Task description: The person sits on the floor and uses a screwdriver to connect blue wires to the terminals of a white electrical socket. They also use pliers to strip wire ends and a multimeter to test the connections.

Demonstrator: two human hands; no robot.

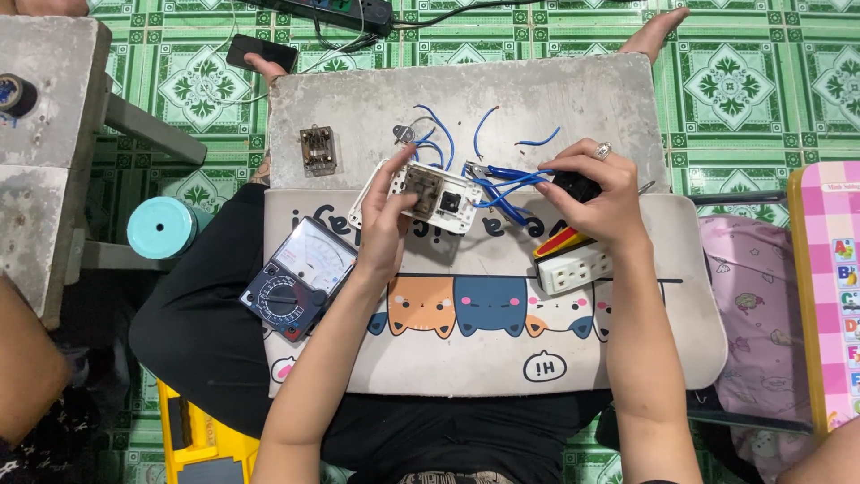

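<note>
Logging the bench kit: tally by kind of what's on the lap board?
White switch plate in the left hand: 1
Black part in the right hand: 1
White socket block: 1
Analog multimeter: 1
Clear relay: 1
Total: 5

A person sits cross-legged on a green patterned tile floor (761,81), working over a lap desk (466,358) printed with cartoon cats. The left hand (387,224) grips a white switch plate (421,194) by its near edge, thumb pressed on its face. The right hand (602,199), a ring on one finger, closes around a small black part (574,185) trailing blue wires (502,190) that run back to the plate. A white socket strip (574,268) lies just beside the right wrist, and an analogue multimeter (300,278) rests at the desk's left corner. A small relay (318,149) stands apart on the grey board (555,99) beyond.
</note>
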